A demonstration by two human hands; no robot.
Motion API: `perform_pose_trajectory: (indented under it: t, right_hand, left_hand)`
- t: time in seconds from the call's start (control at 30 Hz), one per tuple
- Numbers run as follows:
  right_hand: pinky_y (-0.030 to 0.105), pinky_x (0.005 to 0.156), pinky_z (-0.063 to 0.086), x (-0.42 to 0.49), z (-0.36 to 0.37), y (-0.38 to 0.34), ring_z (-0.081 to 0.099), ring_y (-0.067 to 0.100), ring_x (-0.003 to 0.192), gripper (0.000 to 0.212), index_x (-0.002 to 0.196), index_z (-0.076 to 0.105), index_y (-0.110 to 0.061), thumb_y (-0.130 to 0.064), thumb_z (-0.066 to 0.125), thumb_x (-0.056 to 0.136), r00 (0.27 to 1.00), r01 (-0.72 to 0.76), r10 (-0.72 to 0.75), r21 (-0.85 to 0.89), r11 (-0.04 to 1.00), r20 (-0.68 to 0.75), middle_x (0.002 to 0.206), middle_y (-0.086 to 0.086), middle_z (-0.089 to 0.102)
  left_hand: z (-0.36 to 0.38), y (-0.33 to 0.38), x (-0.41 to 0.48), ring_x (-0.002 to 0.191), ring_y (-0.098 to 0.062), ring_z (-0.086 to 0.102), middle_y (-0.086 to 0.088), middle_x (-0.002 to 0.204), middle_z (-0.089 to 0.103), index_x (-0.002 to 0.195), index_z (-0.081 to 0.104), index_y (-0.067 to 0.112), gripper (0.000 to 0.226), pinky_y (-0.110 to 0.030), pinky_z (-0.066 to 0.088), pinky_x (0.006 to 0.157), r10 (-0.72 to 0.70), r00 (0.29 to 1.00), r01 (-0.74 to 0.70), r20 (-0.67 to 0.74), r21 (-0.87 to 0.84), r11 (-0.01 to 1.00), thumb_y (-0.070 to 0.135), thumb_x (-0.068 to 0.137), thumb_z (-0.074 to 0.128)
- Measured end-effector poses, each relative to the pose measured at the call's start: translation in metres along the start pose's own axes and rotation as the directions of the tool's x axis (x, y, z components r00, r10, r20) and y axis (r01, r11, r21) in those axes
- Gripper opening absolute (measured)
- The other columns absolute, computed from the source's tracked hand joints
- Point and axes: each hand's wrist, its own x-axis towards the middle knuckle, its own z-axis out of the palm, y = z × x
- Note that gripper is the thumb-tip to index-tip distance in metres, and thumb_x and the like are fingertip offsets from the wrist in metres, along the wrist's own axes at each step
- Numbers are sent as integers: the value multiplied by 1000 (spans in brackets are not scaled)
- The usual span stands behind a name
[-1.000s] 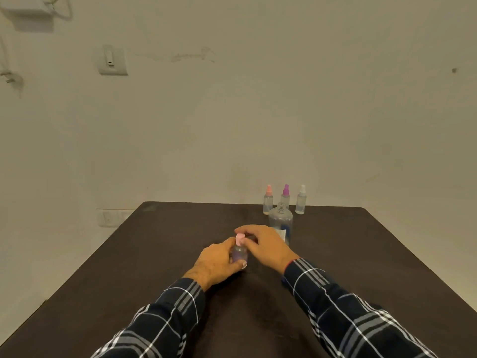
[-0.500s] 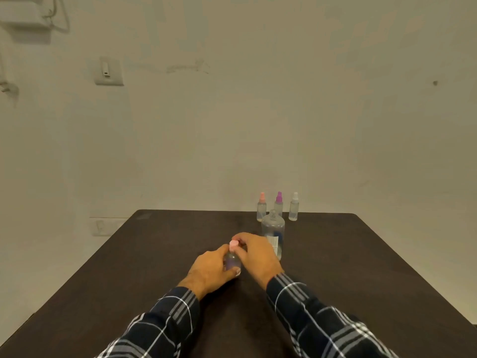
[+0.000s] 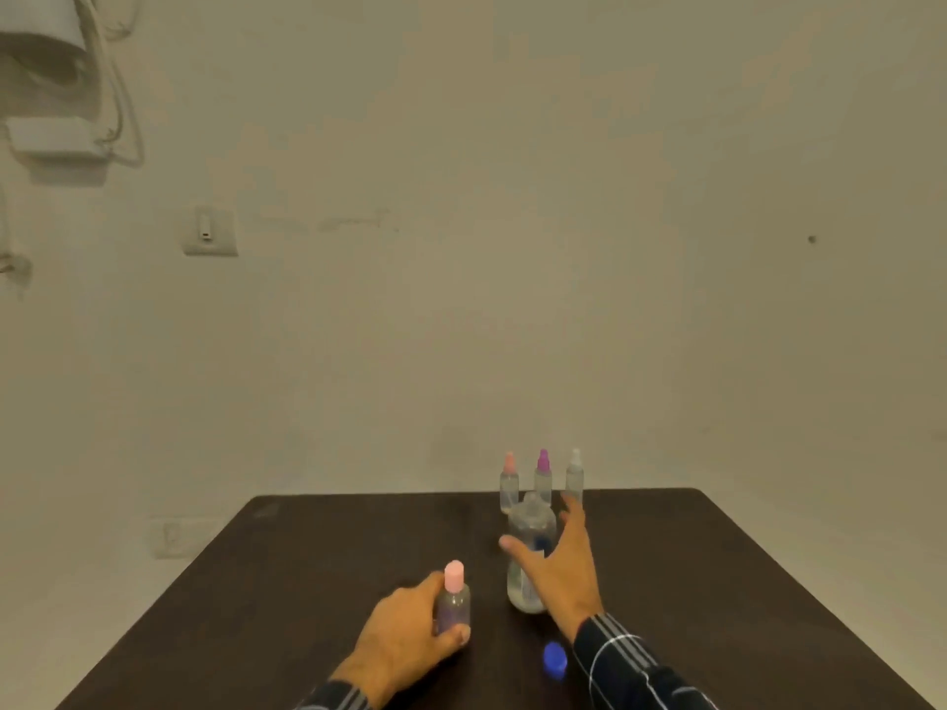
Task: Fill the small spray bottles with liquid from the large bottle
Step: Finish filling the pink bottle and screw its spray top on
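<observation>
My left hand (image 3: 405, 635) grips a small clear bottle with a pink cap (image 3: 454, 599), upright on the dark table (image 3: 256, 607). My right hand (image 3: 561, 566) reaches forward with spread fingers, in front of the large clear bottle (image 3: 528, 550), which stands uncapped; I cannot tell if it touches. Three small spray bottles stand at the far edge: a pink-topped one (image 3: 509, 481), a purple-topped one (image 3: 542, 476) and a white-topped one (image 3: 575, 474). A blue cap (image 3: 555, 656) lies by my right sleeve.
A plain wall stands right behind the table's far edge. A switch plate (image 3: 210, 231) and a white box with cables (image 3: 56, 140) hang on the wall at the left.
My right hand has left the pink cap and moved forward to the large bottle. My left hand keeps its hold on the small bottle. The camera has tilted upward.
</observation>
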Motion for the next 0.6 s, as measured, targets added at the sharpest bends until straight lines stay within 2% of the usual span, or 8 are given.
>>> perform_pose_trajectory:
  t: [0.13,0.23,0.37,0.53,0.6]
  right_hand:
    - [35,111,38,6,7,4,45,19,136,86,149,31,-35,-38,82,79,997,-38,40,-28,999,61,151,-4,46]
    - [32,109,37,6,6,7,46,17,134,83,148,31,-37,-42,80,80,998,-23,25,-42,999,59,148,-6,48]
    - [32,111,37,4,5,9,47,14,133,83,148,30,-40,-47,78,80,998,-11,14,-55,998,57,148,-10,48]
    - [34,113,36,7,5,13,47,13,134,85,149,28,-40,-51,76,80,997,-9,16,-107,994,70,148,-13,47]
    - [29,109,37,6,6,12,49,8,128,78,143,30,-45,-51,76,81,999,8,-1,-115,993,54,140,-20,50]
  left_hand:
    - [-4,-2,8,104,-9,66,13,116,68,132,50,37,63,-25,51,92,-2,1000,2,-5,20,1000,65,78,63]
    - [-11,-7,26,98,-8,65,15,109,66,121,52,39,59,-28,53,89,-22,1000,22,-7,26,999,73,74,62]
    - [-30,-12,59,97,-8,63,13,113,66,124,51,40,52,-29,53,88,-24,996,24,-90,-2,1000,65,82,66]
    - [-41,-7,121,103,-17,66,4,118,68,127,53,31,54,-34,54,91,-15,991,12,-136,-27,1000,59,84,71]
    - [-39,-3,146,102,-19,66,2,118,68,128,54,27,54,-32,54,90,-14,988,5,-152,-60,998,56,85,72]
